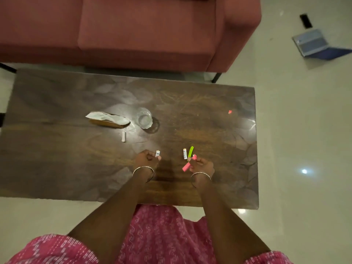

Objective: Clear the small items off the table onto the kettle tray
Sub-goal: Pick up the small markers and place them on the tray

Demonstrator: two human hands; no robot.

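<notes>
Sofa (133,29) behind the table; no risk there. Table (57,159) is dark and glossy, with glare mid-top. No kettle tray in view, so every item faces a carry to somewhere out of frame. That is the main worry.

Wrapper (108,119), torn and white, lies just beside the glass (144,118). Glass is upright and looks empty. A reach for the far sachet (123,137), near both, could clip the glass or drag the wrapper.

Left hand (147,159): fingers curled, pinching 1 white sachet (157,153) at the tips.

Right hand (202,165): fingers curled round pink sachets (186,167), 2 as far as I can tell, 1 poking up and 1 hanging low. The low one looks loosely held. It will likely slip if more gets added to that hand.

Green sachet (190,151) and near sachet (184,153) sit just beside the right fingertips. Cannot tell whether the green one is held or lying on the wood.

Red scrap (230,111) is tiny and well apart to the right. Easy to overlook against the dark grain.
</notes>
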